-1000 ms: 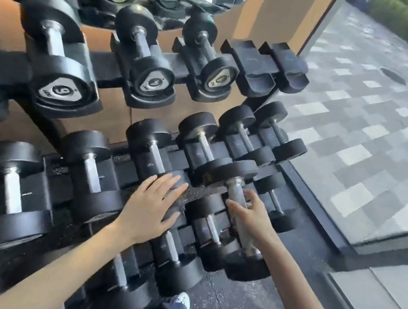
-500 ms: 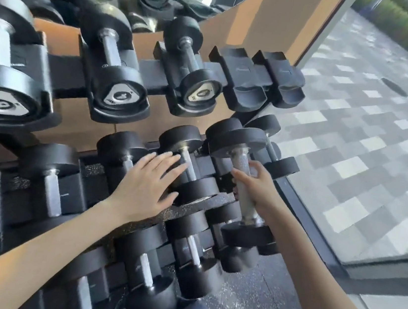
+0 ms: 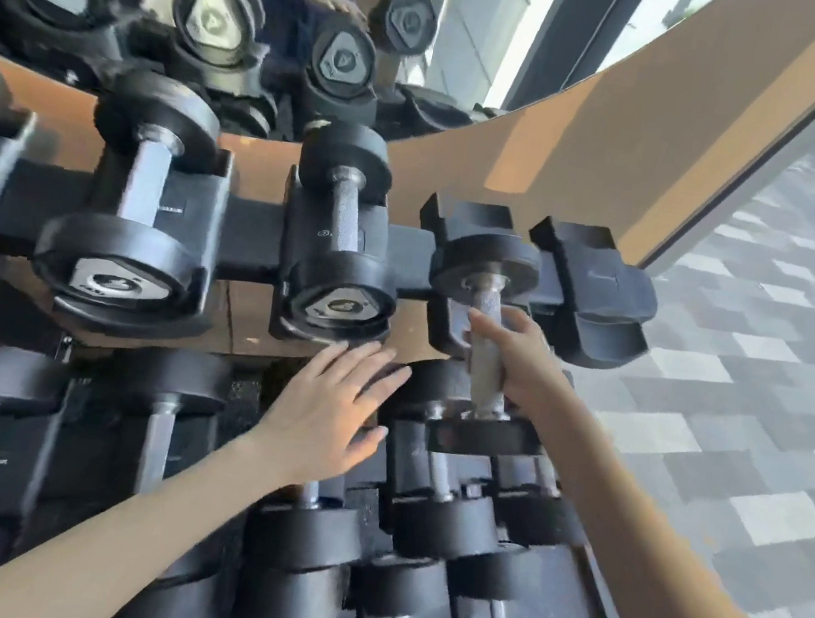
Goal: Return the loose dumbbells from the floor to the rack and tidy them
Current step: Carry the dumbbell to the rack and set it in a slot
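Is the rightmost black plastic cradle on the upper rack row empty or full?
Empty: the rightmost black plastic cradle shows bare, no dumbbell in it. The right hand grips a black dumbbell left of it.

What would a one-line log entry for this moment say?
right hand: grips dumbbell handle | dumbbell: before upper cradle, not seated | left hand: open, over lower row | end cradle: empty

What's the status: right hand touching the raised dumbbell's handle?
Touching. The head view shows the right hand wrapped around the metal handle of the raised dumbbell, thumb across its front.
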A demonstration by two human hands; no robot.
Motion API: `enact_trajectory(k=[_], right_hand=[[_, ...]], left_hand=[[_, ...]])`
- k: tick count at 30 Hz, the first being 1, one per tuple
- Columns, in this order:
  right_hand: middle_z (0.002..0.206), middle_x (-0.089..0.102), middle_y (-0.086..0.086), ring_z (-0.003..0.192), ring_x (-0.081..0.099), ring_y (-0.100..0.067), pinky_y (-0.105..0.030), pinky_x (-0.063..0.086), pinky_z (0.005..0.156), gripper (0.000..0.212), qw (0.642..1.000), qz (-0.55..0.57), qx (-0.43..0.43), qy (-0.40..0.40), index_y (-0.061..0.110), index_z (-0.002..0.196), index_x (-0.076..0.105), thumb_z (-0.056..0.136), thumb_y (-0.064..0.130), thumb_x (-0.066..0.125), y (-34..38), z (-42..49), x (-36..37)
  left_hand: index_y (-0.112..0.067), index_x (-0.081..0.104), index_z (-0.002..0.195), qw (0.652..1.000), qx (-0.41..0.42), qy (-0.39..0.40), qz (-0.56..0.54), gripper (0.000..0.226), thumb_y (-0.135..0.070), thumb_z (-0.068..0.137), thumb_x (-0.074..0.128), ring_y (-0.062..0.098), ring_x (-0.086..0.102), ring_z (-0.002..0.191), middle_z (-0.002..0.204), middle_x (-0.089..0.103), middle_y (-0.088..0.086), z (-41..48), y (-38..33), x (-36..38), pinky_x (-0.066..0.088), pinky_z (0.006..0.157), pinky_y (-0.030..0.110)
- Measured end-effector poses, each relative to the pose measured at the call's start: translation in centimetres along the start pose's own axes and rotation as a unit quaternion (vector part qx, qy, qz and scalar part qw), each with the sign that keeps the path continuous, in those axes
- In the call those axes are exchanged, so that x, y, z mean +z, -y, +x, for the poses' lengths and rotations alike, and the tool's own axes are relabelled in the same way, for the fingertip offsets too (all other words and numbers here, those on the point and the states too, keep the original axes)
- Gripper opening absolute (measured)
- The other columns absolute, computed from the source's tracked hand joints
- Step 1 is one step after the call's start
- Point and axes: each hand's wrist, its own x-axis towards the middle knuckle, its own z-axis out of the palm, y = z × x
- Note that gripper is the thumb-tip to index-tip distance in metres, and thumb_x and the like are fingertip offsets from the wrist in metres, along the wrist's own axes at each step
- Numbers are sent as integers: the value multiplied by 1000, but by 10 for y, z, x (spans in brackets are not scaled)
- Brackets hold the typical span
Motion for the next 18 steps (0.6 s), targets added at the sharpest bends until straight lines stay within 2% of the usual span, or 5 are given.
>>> enact_trajectory(k=[6, 8, 12, 15, 18], right_hand=[[77, 52, -15, 62, 53, -23, -40, 48, 60, 15, 999, -40, 0, 24, 9, 91, 45, 86, 2, 58, 44, 126, -28], [86, 52, -18, 69, 55, -28, -47, 50, 71, 19, 996, -86, -20, 24, 13, 87, 44, 84, 1, 59, 52, 162, -28], [95, 57, -17, 79, 60, -33, -50, 52, 78, 34, 978, -199, -57, 40, 6, 113, 49, 82, 11, 61, 52, 211, -21], [81, 54, -13, 64, 55, -27, -48, 53, 70, 29, 978, -193, -55, 59, 1, 113, 49, 87, 9, 57, 47, 220, -14], [82, 55, -12, 62, 56, -24, -42, 55, 67, 28, 977, -196, -62, 58, 2, 114, 49, 88, 9, 57, 48, 218, -15]], left_hand=[[-13, 40, 140, 998, -59, -3, 15, 59, -42, 89, 38, 28, 38, 132, 142, 44, 13, 76, -2, 19, 33, 105, 46], [-13, 41, 140, 996, -84, 0, 11, 59, -43, 88, 38, 28, 39, 131, 142, 45, 12, 89, -6, 22, 39, 100, 45], [-13, 42, 139, 992, -128, -13, 5, 60, -43, 87, 38, 26, 42, 129, 140, 46, 12, 104, -13, 24, 43, 95, 40], [-15, 41, 140, 991, -135, -19, 3, 60, -42, 87, 40, 26, 40, 131, 142, 44, 11, 107, -14, 24, 41, 97, 40], [-14, 43, 139, 992, -127, -5, 12, 60, -42, 86, 41, 26, 41, 131, 142, 45, 11, 110, -14, 26, 41, 98, 40]])
